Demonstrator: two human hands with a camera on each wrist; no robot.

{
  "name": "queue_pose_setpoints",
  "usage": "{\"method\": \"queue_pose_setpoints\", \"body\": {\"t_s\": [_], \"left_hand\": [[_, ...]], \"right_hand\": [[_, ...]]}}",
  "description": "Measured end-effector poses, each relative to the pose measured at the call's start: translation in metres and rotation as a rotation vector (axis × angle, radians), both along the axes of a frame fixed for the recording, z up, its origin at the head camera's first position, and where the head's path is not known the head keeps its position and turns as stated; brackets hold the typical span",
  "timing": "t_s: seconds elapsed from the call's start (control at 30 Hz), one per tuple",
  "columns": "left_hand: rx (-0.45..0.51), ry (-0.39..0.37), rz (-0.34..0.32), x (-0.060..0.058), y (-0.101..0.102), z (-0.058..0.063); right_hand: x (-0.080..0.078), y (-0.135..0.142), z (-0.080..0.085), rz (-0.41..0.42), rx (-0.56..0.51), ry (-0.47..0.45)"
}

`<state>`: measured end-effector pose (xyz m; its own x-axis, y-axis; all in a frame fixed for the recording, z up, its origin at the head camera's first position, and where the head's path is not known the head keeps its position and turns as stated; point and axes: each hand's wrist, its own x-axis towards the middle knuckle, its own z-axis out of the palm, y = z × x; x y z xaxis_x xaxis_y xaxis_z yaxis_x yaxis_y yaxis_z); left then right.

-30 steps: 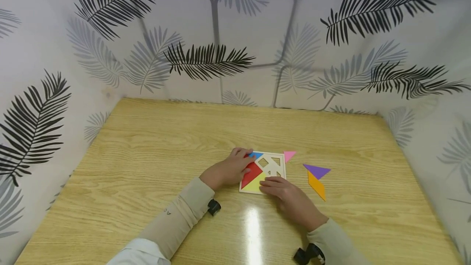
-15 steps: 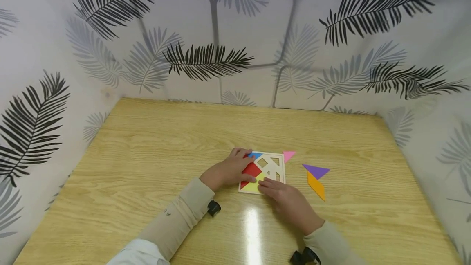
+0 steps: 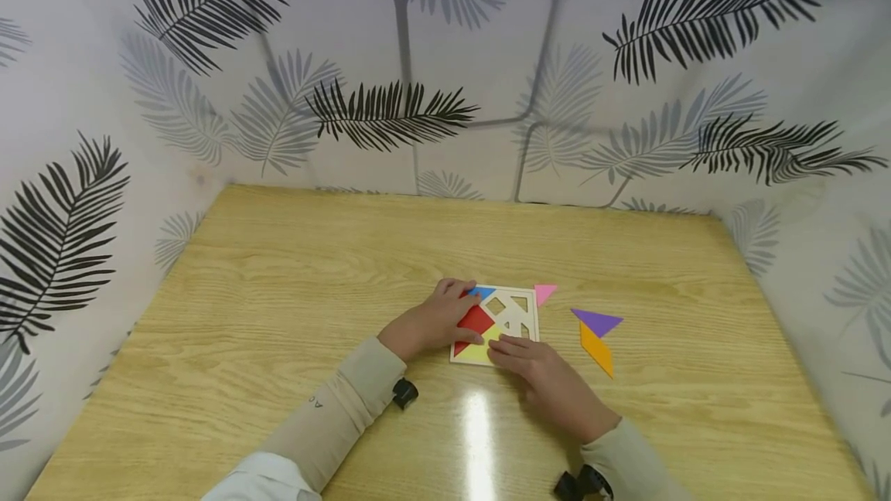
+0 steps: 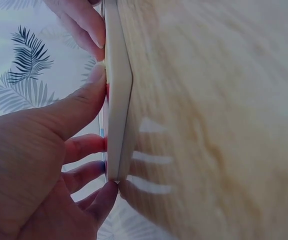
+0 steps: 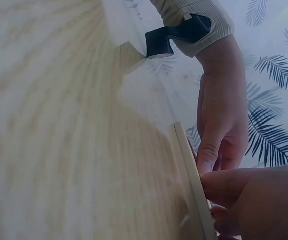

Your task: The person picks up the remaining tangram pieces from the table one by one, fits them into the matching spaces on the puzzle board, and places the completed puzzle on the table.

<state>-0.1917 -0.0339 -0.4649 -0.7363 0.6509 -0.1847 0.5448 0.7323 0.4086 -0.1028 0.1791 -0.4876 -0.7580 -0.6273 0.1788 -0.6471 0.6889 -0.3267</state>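
A pale wooden tangram board (image 3: 512, 314) lies on the table, with a red triangle (image 3: 476, 321), a yellow triangle (image 3: 475, 355) and a blue piece (image 3: 485, 293) in it. My left hand (image 3: 433, 322) spreads over the board's left side, fingers on the red and blue pieces, thumb reaching onto the yellow one. In the left wrist view its little finger touches the board edge (image 4: 119, 90). My right hand (image 3: 550, 383) rests its extended fingertips on the yellow triangle, covering part of it. Several cut-outs show bare on the board's right half.
A pink triangle (image 3: 545, 294) lies against the board's upper right corner. Farther right, a purple triangle (image 3: 599, 322) touches an orange parallelogram (image 3: 596, 349) on the wooden table (image 3: 313, 269). A leaf-patterned cloth (image 3: 459, 161) rises behind the table.
My left thumb has moved down onto the yellow triangle. My right fingers have slid slightly left over it. The loose pieces lie as before.
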Motion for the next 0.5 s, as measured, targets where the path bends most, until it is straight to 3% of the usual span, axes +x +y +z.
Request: {"method": "queue_pose_setpoints", "body": {"t_s": [0.3,0.5], "left_hand": [[0.000,-0.027,0.015,0.0006,0.0007,-0.0016],[-0.007,-0.028,0.013,-0.0014,0.0001,-0.0003]], "right_hand": [[-0.0027,0.0006,-0.0036,-0.062,-0.056,-0.010],[-0.0045,0.0017,-0.0016,-0.033,-0.090,-0.042]]}}
